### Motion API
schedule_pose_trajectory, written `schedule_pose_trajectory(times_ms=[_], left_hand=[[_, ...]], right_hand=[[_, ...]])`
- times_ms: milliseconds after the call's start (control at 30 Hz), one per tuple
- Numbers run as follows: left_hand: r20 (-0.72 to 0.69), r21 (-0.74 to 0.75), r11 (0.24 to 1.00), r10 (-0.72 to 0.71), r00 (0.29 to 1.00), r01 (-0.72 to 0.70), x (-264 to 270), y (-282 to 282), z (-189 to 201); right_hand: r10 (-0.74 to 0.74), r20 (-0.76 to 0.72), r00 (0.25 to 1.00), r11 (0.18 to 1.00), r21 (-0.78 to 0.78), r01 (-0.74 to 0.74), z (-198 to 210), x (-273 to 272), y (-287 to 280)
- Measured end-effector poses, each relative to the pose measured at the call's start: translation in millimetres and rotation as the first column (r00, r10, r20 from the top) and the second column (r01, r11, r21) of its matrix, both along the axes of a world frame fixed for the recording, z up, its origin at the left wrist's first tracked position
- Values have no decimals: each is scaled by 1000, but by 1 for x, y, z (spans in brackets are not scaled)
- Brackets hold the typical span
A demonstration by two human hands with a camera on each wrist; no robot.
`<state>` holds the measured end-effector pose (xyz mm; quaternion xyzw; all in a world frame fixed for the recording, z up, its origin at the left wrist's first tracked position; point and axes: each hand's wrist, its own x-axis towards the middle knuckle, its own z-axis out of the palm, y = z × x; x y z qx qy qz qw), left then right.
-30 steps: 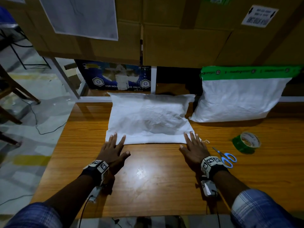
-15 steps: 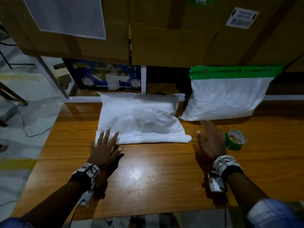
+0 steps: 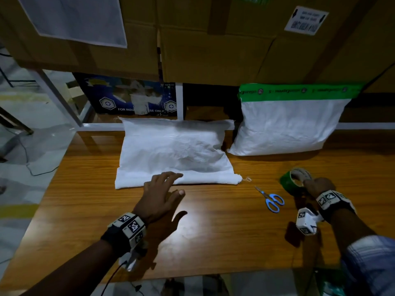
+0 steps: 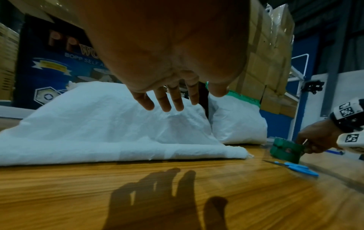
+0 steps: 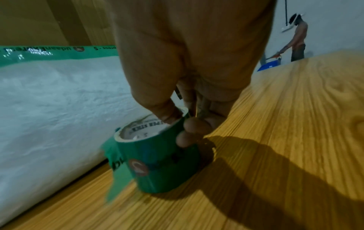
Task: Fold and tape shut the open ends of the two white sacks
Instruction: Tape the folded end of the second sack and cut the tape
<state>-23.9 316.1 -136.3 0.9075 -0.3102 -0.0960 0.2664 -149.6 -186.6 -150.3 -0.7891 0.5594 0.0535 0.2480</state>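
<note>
Table (image 3: 213, 242) wood, cartons (image 3: 213, 50) behind | left hand (image 3: 158, 197) spread | right hand (image 3: 318, 185) gripping tape roll (image 3: 291, 180)

Bare table (image 3: 213, 231) in front of folded sack (image 3: 175, 154): open passage between hands. Scissors (image 3: 272, 199) lying between folded sack and tape roll (image 3: 294, 181). Taped sack (image 3: 286, 124) upright behind roll. Cardboard boxes (image 3: 213, 50) overhanging far edge, limiting headroom there.

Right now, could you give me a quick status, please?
Left hand open over flat sack's fold. Right hand grips tape roll. Scissors lie between.
</note>
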Motion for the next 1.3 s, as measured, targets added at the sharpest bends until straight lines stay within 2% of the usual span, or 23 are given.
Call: schedule_pose_trajectory(times_ms=[67, 200, 267, 333, 400, 467, 600, 700, 867, 933, 1000, 1067, 1133, 1233, 1300], left_hand=[[-72, -56, 998, -39, 997, 35, -6, -10, 2], [-205, -218, 975, -83, 975, 37, -18, -33, 11], [-262, -283, 959, -96, 960, 19, -24, -46, 19], [-364, -323, 946, -120, 924, -4, -28, -55, 25], [-465, -357, 934, -159, 871, -21, -31, -62, 27], [-572, -399, 913, -176, 801, -85, -34, -65, 29], [-770, -447, 838, -182, 612, -314, -33, -68, 31], [-851, -444, 786, -219, 477, -431, -29, -64, 29], [-925, -373, 675, -218, 310, -637, -30, -49, 22], [-933, -360, 638, -236, 272, -681, -31, -41, 22], [-940, -341, 639, -212, 268, -689, -29, -34, 20], [-936, -345, 634, -175, 306, -692, -28, -28, 15], [-940, -327, 621, -138, 311, -712, -25, -22, 10], [-941, -312, 627, -97, 325, -714, -24, -11, 7], [-939, -303, 633, -69, 338, -712, -26, -2, 9]], right_hand=[[9, 68, 998, 999, -48, -6, 4, 1, 6], [9, 321, 947, 997, -73, 16, 30, -6, 42], [71, 484, 872, 996, -88, -32, 44, -11, 64], [192, 623, 758, 981, -111, -157, 53, -16, 88], [263, 696, 669, 957, -98, -274, 59, -17, 114], [251, 759, 601, 930, -16, -368, 62, -15, 142], [318, 803, 504, 837, 11, -547, 59, -14, 196], [350, 833, 428, 784, -10, -621, 49, -11, 223], [346, 845, 408, 745, 17, -667, 43, -2, 256], [379, 835, 399, 727, -2, -687, 40, 0, 265], [428, 820, 380, 710, -45, -703, 35, 4, 271], [466, 810, 355, 689, -81, -720, 30, 8, 278], [481, 801, 356, 675, -80, -733, 26, 10, 284], [446, 806, 388, 624, 31, -781, 23, 9, 290], [353, 826, 439, 557, 191, -808, 22, 7, 292]])
